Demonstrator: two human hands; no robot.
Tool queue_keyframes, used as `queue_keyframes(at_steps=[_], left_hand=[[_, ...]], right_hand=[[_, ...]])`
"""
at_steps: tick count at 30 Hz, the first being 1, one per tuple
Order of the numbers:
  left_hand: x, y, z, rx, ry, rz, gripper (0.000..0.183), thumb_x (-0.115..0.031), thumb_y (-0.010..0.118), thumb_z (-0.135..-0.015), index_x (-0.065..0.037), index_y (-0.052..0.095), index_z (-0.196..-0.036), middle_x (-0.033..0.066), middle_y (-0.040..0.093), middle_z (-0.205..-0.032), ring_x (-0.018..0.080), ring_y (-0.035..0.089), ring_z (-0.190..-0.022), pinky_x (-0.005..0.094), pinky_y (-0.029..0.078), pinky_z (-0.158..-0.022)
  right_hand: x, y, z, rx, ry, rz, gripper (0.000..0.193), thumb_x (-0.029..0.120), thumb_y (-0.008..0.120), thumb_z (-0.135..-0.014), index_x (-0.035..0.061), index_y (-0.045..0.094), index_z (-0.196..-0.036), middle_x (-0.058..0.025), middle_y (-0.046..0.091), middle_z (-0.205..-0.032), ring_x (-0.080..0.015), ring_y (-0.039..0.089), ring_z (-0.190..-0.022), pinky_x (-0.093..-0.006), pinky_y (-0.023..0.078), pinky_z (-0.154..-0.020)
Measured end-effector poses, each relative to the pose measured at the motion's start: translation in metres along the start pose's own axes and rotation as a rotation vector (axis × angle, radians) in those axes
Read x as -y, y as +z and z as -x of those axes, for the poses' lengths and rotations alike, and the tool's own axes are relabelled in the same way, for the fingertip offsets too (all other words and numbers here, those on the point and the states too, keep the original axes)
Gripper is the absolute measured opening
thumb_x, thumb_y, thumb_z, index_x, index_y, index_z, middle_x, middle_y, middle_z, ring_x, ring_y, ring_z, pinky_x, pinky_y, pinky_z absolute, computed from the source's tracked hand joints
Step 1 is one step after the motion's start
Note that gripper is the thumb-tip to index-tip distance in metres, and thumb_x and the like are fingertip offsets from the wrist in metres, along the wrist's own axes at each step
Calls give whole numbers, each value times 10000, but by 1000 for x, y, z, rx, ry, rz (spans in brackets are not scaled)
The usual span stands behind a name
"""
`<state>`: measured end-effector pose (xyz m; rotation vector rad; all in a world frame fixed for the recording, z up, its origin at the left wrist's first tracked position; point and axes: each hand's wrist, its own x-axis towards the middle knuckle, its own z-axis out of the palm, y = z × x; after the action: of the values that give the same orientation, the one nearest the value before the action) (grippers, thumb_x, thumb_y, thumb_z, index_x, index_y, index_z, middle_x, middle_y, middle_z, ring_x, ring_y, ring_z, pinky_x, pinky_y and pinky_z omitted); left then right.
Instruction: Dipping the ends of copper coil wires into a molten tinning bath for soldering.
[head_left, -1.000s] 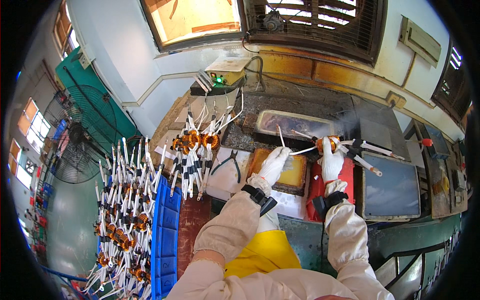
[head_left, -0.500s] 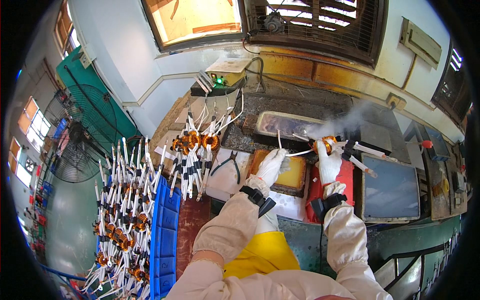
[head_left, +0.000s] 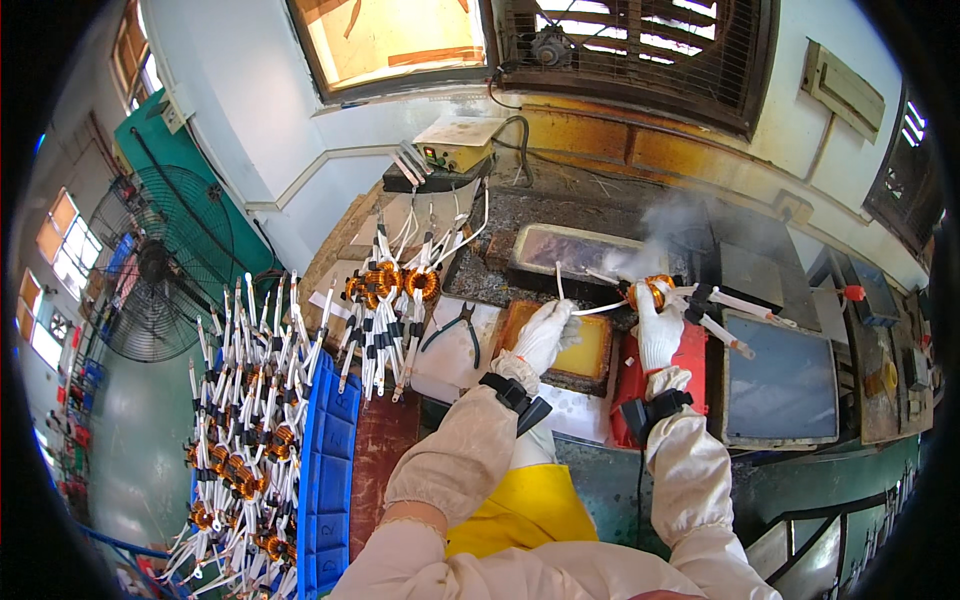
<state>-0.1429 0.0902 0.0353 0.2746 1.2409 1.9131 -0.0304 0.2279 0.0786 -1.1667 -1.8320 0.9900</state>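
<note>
In a white glove, my right hand (head_left: 658, 333) is closed around a copper-wound toroidal coil (head_left: 655, 288) with thick white leads and black sleeves. Some of its leads (head_left: 735, 300) stick out to the right, past the hand. My left hand (head_left: 545, 335), gloved too, pinches the coil's white leads (head_left: 598, 309); one points upward from the fingers. Both hands hold the coil in front of a rectangular metal pot (head_left: 580, 249) with a silvery surface, and smoke rises beside it. Below my left hand lies a tray of amber material (head_left: 583, 358).
A blue crate (head_left: 328, 470) and a heap of similar coils (head_left: 250, 460) fill the left. More coils (head_left: 385, 285) and pliers (head_left: 463, 330) lie on the bench. A red container (head_left: 675, 385), a grey-topped tray (head_left: 780, 375) and a yellow control box (head_left: 455, 145) stand around.
The smoke by the metal pot has shifted and looks thicker near the coil. The green light on the control box no longer glows brightly. My hands have hardly moved.
</note>
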Motion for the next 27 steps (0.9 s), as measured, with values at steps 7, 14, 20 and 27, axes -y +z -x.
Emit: queue_keyframes(at_steps=[7, 14, 20, 27], left_hand=[[2, -3, -2, 29, 7, -13, 204, -267, 487, -912, -83, 524, -990, 33, 560, -792, 111, 547, -680, 256, 497, -613], [0, 0, 1, 5, 13, -35, 204, -269, 481, -913, -81, 529, -978, 31, 562, -783, 108, 546, -660, 253, 496, -598], [2, 1, 1, 4, 15, -35, 206, -268, 484, -912, -80, 533, -981, 28, 560, -768, 105, 544, -649, 254, 499, -593], [2, 1, 1, 11, 18, -49, 210, -272, 479, -914, -87, 536, -995, 25, 559, -782, 106, 543, -666, 259, 503, -606]], right_hand=[[-6, 3, -2, -27, -23, -1, 683, 527, 594, -734, -62, 545, -1075, -256, 567, -1056, -353, 536, -1022, -362, 412, -868], [-5, 4, -1, -26, -38, -13, 689, 536, 585, -738, -64, 548, -1074, -262, 561, -1066, -360, 526, -1034, -365, 402, -882], [-8, 4, -3, -38, -3, 40, 708, 547, 582, -737, -81, 553, -1063, -278, 570, -1035, -364, 546, -1006, -369, 418, -864], [-12, 7, -5, -69, -22, -1, 665, 520, 627, -716, -42, 552, -1063, -231, 605, -962, -336, 591, -920, -363, 448, -801]])
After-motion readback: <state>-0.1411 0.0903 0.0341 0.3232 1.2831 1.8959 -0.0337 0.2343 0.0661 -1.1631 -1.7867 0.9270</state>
